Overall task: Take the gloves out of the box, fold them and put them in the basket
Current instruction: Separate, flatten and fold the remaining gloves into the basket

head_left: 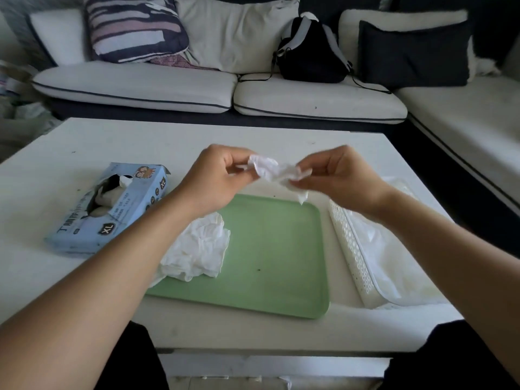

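I hold a crumpled white glove [277,171] in the air at the centre of the frame, above the far edge of the tray. My left hand [218,178] pinches its left end between thumb and fingers [239,167], and my right hand [342,180] pinches its right end the same way; a loose tail of the glove hangs down below my right fingertips.

Below my hands lies a green tray [275,249] on the white table [84,142]. On the tray's left part, partly under my left forearm, sits a pile of gloves [198,249], rumpled and white, spilling a little over the tray's near-left edge.

Left of the tray, in the left middle of the frame, lies the blue box [112,206] marked XL, its top torn open, with white gloves showing in the opening. Right of the tray, touching or just beside it, stands the white perforated basket [353,249]; pale, glove-like material lies inside, partly hidden by my right forearm.

Beyond the table, across the upper frame, runs a white sofa [135,88] with dark piping. It carries a striped cushion [132,26] at upper left, a white one beside it, a black backpack [309,49] in the upper middle, and a dark cushion [413,54] at upper right.
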Available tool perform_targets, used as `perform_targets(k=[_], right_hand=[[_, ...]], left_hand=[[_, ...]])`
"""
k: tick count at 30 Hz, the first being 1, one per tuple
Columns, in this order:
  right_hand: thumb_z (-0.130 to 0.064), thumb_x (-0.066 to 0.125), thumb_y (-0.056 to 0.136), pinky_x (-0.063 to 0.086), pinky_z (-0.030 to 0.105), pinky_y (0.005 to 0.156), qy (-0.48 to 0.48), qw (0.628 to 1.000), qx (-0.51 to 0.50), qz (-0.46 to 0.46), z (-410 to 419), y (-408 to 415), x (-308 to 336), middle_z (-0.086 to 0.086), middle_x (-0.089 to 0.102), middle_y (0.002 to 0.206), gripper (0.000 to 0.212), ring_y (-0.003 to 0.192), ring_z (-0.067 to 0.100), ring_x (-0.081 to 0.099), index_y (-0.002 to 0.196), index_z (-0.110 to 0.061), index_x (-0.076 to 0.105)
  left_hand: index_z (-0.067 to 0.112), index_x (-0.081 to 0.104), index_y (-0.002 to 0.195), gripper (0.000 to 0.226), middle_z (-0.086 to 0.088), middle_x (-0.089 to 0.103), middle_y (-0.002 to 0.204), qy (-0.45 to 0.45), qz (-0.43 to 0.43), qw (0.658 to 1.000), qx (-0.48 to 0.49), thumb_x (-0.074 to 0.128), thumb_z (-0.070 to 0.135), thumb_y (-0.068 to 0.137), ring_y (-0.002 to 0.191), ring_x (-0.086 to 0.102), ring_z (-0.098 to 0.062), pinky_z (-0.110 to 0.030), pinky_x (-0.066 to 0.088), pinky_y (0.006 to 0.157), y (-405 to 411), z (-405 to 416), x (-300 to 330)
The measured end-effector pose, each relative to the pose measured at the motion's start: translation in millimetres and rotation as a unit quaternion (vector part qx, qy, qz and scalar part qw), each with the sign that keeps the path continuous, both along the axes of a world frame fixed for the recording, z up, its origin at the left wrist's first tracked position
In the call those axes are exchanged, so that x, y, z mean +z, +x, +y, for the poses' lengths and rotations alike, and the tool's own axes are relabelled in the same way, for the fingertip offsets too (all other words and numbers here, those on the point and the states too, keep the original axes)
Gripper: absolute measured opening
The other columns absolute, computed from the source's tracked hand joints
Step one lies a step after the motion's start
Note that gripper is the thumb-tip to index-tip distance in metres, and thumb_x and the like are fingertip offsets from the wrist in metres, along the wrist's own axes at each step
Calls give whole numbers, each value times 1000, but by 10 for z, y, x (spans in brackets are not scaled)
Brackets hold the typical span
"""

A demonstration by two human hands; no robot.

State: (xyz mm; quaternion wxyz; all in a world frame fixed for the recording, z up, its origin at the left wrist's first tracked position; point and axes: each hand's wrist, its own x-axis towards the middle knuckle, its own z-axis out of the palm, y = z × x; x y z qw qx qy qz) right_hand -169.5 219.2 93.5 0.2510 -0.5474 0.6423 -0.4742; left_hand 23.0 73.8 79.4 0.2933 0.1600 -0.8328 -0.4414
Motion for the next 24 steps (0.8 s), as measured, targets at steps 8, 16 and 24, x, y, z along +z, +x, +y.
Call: perform_targets(k=[8,16,24], right_hand=[[-17,79,85,45,4,71,240,921,172,255,169,336,-737,-7,74,93,18,79,3,66,103,-14,78],[-32,80,84,49,10,82,361,855,295,229,259,375,-670,-12,76,99,22,90,-2,68,105,-24,77],[-26,72,89,52,35,90,288,895,-76,332,-169,-115,-733,9,68,109,31,100,25,64,110,-3,70]], left_hand=[[37,77,106,29,19,74,110,-161,-437,875,-130,71,15,87,97,67,-3,-33,55,89,207,121,-598],[41,73,108,35,16,57,118,-161,-491,831,-207,83,50,76,105,60,-8,-36,54,90,311,276,-759],[30,60,133,61,8,54,129,-274,-448,844,-114,73,60,81,118,54,-17,-40,50,97,143,360,-786]])
